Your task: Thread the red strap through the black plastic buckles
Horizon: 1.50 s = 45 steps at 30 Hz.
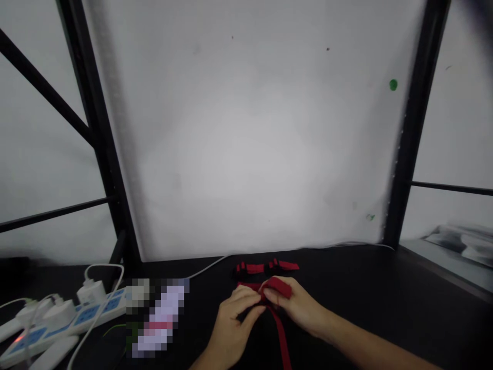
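Note:
Near the front middle of the dark table, my left hand [235, 324] and my right hand [295, 303] meet around a red strap [282, 336]. The left thumb and fingers pinch it from the left side. Over the right fingers lies a wide folded part of the same red webbing, gripped by the thumb. One narrow length hangs down between the hands toward the table's near edge. Just beyond the fingers rest red straps with black buckles [265, 267]. Where the fingertips meet, the strap's details are hidden.
At the left lies a white and blue power strip [73, 326] with several white plugs and cables. A pixelated patch [162, 318] covers something beside it. A white board [262, 128] stands behind the table between black metal posts [414, 123]. A thin cable [210, 266] runs along its foot.

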{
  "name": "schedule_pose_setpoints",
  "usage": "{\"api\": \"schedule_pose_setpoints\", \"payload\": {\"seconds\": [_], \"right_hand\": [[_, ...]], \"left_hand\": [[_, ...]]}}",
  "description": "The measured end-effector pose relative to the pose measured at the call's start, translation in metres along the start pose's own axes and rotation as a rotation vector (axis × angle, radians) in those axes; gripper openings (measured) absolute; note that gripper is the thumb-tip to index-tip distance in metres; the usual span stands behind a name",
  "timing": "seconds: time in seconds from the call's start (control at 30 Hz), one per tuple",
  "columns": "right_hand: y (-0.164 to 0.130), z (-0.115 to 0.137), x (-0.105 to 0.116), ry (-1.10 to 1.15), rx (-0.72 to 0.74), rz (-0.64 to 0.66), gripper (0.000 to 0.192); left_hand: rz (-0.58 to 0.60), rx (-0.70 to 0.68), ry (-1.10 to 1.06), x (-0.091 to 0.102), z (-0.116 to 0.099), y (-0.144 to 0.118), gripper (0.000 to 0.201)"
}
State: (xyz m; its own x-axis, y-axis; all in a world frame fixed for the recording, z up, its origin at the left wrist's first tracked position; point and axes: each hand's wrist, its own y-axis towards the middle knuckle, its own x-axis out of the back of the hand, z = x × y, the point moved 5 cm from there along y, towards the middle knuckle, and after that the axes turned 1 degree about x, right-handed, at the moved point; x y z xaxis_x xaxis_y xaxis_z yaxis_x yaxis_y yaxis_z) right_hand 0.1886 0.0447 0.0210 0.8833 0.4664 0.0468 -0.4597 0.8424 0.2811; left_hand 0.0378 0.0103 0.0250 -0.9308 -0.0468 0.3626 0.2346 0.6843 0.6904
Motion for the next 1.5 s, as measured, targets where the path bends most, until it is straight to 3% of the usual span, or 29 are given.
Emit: {"api": "schedule_pose_setpoints", "payload": {"seconds": [0.07, 0.17, 0.27, 0.33, 0.43, 0.5, 0.6, 0.7, 0.83, 0.97, 1.07, 1.17, 1.23, 1.37, 1.5], "right_hand": [[0.010, -0.007, -0.002, 0.187, -0.021, -0.081, 0.033], [0.031, 0.007, 0.020, 0.297, 0.023, -0.223, 0.039], [0.054, 0.041, 0.051, -0.053, 0.153, -0.307, 0.039], [0.067, 0.045, 0.053, -0.413, 0.129, -0.154, 0.037], [0.068, 0.014, 0.038, -0.795, 0.013, 0.150, 0.031], [0.061, -0.011, 0.029, -0.867, -0.007, 0.169, 0.020], [0.057, -0.033, 0.023, -0.980, -0.008, 0.074, 0.013], [0.071, -0.034, 0.020, -1.046, 0.020, 0.027, 0.030], [0.109, -0.033, 0.011, -1.072, 0.039, 0.083, 0.048], [0.132, -0.036, 0.003, -1.056, 0.054, 0.143, 0.039], [0.126, -0.022, 0.004, -1.018, 0.115, 0.139, 0.038], [0.101, 0.001, 0.007, -0.973, 0.175, 0.163, 0.039], [0.080, 0.016, 0.005, -0.916, 0.237, 0.197, 0.042], [0.043, 0.023, 0.002, -0.828, 0.286, 0.204, 0.059], [0.024, 0.012, 0.002, -0.807, 0.244, 0.174, 0.058]], "left_hand": [[0.005, -0.032, 0.062, 0.002, 0.001, -0.001, 0.015], [0.091, -0.077, 0.231, 0.005, 0.003, -0.002, 0.020], [0.256, -0.126, 0.405, 0.006, 0.003, -0.003, 0.026], [0.321, -0.164, 0.485, 0.006, 0.003, -0.004, 0.027], [0.337, -0.212, 0.546, 0.007, 0.000, -0.005, 0.026], [0.348, -0.211, 0.563, 0.006, -0.001, -0.006, 0.026], [0.380, -0.179, 0.572, 0.005, -0.004, -0.007, 0.026], [0.399, -0.153, 0.554, 0.005, -0.007, -0.008, 0.024], [0.399, -0.120, 0.498, 0.006, -0.013, -0.008, 0.022], [0.374, -0.077, 0.491, 0.007, -0.007, -0.006, 0.022], [0.237, -0.073, 0.518, 0.014, 0.006, -0.002, 0.027], [-0.024, -0.046, 0.546, 0.029, 0.020, 0.002, 0.038], [-0.097, -0.028, 0.549, 0.033, 0.026, 0.003, 0.047], [-0.010, -0.059, 0.481, 0.026, 0.023, 0.003, 0.040], [0.103, -0.075, 0.416, 0.014, 0.009, 0.001, 0.043]]}}
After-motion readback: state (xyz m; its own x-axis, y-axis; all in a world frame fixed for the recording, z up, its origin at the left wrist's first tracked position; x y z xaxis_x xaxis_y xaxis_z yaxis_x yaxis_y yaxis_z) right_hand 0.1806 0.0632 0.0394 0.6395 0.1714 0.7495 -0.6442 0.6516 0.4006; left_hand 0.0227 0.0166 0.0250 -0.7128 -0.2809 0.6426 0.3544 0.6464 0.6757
